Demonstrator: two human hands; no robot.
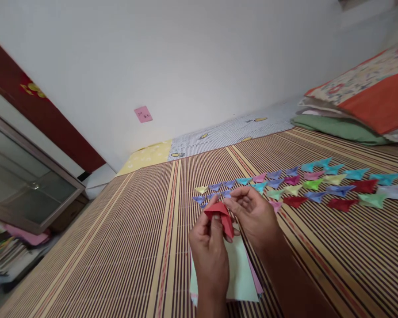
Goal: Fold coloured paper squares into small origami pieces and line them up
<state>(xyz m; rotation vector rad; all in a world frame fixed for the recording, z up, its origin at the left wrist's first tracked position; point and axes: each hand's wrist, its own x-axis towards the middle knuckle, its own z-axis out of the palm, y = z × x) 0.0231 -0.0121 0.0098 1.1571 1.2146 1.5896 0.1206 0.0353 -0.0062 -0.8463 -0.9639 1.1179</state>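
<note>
Plainly red paper (223, 212), folded, angular (shaded underneath)

Head-worn view, forward and down

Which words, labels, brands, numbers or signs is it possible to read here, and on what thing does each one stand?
No text can be read.
Pink note on the wall: dark marks, too small to read.
Stack at lower left: any print is too blurred.
Red folded paper: no writing visible.
</note>
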